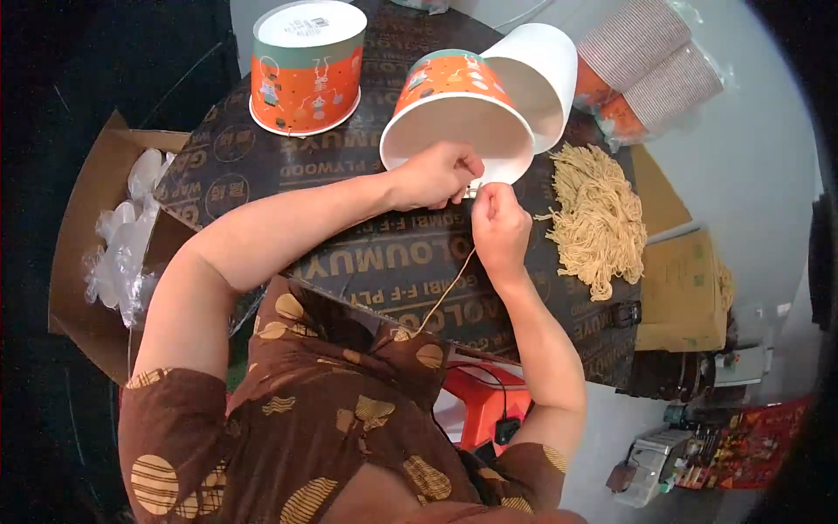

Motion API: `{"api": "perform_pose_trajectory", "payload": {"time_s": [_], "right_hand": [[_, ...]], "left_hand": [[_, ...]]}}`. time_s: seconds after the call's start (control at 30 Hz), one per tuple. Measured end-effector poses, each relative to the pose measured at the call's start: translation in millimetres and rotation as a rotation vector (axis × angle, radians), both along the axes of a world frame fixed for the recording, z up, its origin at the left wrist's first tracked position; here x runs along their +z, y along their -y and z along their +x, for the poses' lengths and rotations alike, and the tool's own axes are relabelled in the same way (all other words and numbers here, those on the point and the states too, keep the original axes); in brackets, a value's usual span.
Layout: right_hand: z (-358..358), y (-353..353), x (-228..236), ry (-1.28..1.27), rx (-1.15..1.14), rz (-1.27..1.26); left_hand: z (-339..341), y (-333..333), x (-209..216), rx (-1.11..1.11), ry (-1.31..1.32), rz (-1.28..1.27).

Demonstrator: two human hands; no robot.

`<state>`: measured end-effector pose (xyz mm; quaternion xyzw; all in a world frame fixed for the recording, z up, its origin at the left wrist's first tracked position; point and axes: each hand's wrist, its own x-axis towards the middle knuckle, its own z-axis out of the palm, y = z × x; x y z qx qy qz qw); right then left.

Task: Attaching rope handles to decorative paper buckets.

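Note:
An orange and green printed paper bucket point(455, 87) lies on its side, its wide white mouth facing me. At the near edge of that mouth my two hands meet. My left hand point(436, 177) is closed, fingertips bent inward in front of the bucket's rim. A small pale, shiny bit shows between the hands, too small to name. My right hand point(501, 229) is closed in a pinch, and a thin tan cord point(454, 282) runs from it down to the table's front edge. To its right lies a pile of similar tan cords point(597, 218).
An upside-down printed bucket point(306, 74) stands at the back left. Another white bucket point(541, 83) lies behind the held one. Wrapped bucket stacks point(635, 52) are at the back right. An open carton point(78, 253) with plastic-wrapped white pieces stands left; a cardboard box point(681, 293) stands right.

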<state>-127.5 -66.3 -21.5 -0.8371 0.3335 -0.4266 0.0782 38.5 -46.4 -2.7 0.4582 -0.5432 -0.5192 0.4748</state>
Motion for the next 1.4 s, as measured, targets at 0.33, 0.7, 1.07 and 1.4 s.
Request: {"api": "perform_pose_trajectory", "payload": {"time_s": [0.33, 0.7, 1.07, 1.4], "right_hand": [[1, 1, 0, -0.028, -0.001, -0.035], [0, -3, 1, -0.115, 0.051, -0.140], [0, 3, -5, -0.052, 0.068, -0.060], [-4, 1, 4, 0.060, 0.086, 0.357]], "left_hand": [[-2, 4, -17, 0.165, 0.442, -0.415], [0, 0, -7, 0.128, 0.353, -0.271], [0, 1, -9, 0.107, 0.309, -0.143], [-7, -9, -4, 0.142, 0.328, -0.292]]}}
